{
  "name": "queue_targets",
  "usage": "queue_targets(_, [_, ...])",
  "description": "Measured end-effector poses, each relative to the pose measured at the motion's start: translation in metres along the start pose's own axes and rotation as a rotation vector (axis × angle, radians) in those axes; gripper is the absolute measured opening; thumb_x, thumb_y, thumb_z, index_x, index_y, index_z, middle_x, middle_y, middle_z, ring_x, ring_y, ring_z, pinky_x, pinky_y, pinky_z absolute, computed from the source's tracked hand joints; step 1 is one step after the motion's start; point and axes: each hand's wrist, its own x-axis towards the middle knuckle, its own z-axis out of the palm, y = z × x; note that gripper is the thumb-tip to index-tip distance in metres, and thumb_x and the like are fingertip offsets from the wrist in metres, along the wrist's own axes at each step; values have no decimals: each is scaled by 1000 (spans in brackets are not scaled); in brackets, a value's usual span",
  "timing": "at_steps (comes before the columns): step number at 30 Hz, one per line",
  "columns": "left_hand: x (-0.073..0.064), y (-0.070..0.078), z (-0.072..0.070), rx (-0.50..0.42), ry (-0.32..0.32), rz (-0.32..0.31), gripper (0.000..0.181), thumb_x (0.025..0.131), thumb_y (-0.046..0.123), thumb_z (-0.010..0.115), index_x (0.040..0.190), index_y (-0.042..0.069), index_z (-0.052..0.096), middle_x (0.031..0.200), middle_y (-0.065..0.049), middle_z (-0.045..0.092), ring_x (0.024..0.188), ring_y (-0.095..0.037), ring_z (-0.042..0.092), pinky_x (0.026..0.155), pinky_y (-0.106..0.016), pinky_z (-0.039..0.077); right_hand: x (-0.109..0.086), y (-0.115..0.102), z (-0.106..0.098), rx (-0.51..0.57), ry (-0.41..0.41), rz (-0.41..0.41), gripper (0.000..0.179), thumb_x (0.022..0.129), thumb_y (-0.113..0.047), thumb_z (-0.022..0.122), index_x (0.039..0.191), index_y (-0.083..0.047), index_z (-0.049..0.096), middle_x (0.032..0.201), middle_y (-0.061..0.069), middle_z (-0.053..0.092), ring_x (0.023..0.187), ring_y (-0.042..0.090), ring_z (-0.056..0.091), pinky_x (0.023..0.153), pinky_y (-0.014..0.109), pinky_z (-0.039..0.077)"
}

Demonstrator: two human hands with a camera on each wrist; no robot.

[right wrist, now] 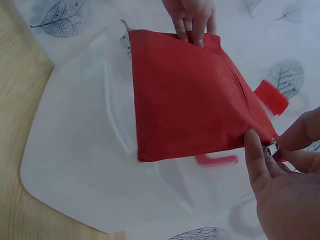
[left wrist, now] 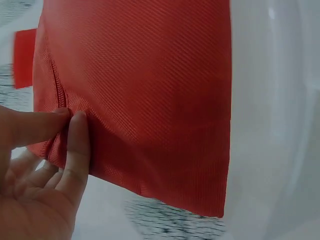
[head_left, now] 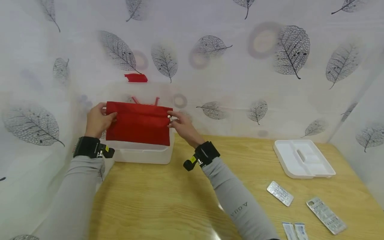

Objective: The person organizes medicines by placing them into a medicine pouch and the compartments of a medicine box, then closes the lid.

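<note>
In the head view, the left hand (head_left: pixel 99 120) and right hand (head_left: pixel 184 128) are clamped on opposite ends of a red pouch (head_left: pixel 138 128), above a white bin (head_left: pixel 141 156) at the table's (head_left: pixel 144 190) far left corner; a white divided tray (head_left: pixel 287 151) lies by the far right corner, blister packs (head_left: pixel 326 215) nearer the right edge; in the left wrist view, thumb and fingers pinch fabric beside the zipper (left wrist: pixel 57 85); in the right wrist view, fingers grip beside the metal zip pull (right wrist: pixel 272 148).
</note>
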Motion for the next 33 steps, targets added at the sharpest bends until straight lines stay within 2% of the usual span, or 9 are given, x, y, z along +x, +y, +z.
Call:
queue_targets(5, [11, -17, 10, 15, -11, -49, 60, 104, 20, 57, 155, 1, 34, 137, -34, 52, 111, -49, 62, 100, -62, 47, 10, 11, 5, -6, -17, 37, 50, 104, -3, 40, 154, -6, 39, 158, 12, 39, 122, 28, 64, 118, 43, 36])
queue_targets(8, [16, -20, 14, 58, -29, -42, 60, 103, 17, 57, 155, -1, 33, 137, -37, 52, 109, -48, 65, 98, -60, 49, 12, 16, 7, -43, -10, 70, 50, 104, -4, 41, 154, -5, 41, 159, 11, 38, 119, 27, 67, 116, 42, 39])
queue_targets(11, [20, -27, 20, 146, -93, -28, 60, 103, 15, 57, 153, -8, 31, 135, -41, 51, 109, -50, 65, 97, -59, 50, 11, 23, 11, -149, -8, 101, 50, 102, -6, 44, 152, -5, 44, 155, 12, 46, 116, 28, 67, 107, 40, 48])
queue_targets(14, [20, -38, 27, 304, -175, -5, 58, 103, 16, 53, 147, -16, 33, 134, -44, 49, 115, -54, 59, 100, -62, 48, 7, 29, 15, -290, 11, 105, 47, 101, -10, 48, 148, -6, 50, 154, 11, 48, 123, 29, 63, 97, 36, 53])
queue_targets(16, [20, -45, 31, 395, -221, 7, 57, 101, 16, 50, 142, -21, 35, 132, -45, 48, 116, -58, 54, 100, -64, 46, 6, 30, 17, -353, 38, 101, 45, 101, -13, 49, 145, -6, 54, 157, 9, 45, 129, 29, 59, 93, 34, 54])
queue_targets(19, [20, -54, 39, 495, -256, 22, 54, 99, 18, 46, 132, -24, 40, 128, -46, 48, 113, -60, 50, 97, -65, 46, 3, 32, 21, -394, 89, 70, 42, 99, -13, 50, 140, -5, 60, 157, 10, 45, 132, 29, 57, 96, 34, 53])
queue_targets(24, [22, -66, 53, 580, -327, 11, 46, 97, 19, 43, 124, -18, 50, 118, -41, 55, 98, -51, 55, 85, -58, 49, -5, 35, 22, -460, 143, -47, 39, 95, -7, 51, 129, -1, 67, 147, 16, 55, 133, 27, 55, 96, 33, 53])
queue_targets(28, [23, -64, 64, 629, -405, 22, 46, 95, 21, 47, 121, -16, 54, 111, -37, 59, 90, -46, 57, 81, -55, 50, -17, 35, 16, -441, 164, -68, 38, 95, -5, 51, 129, -1, 68, 142, 15, 57, 136, 24, 50, 97, 29, 53])
queue_targets(33, [15, -44, 68, 676, -500, 15, 50, 97, 23, 47, 122, -20, 53, 99, -31, 59, 82, -40, 54, 76, -50, 48, -44, 34, -10, -457, 107, -52, 34, 99, -7, 51, 128, -3, 68, 137, 11, 60, 132, 23, 53, 100, 33, 53])
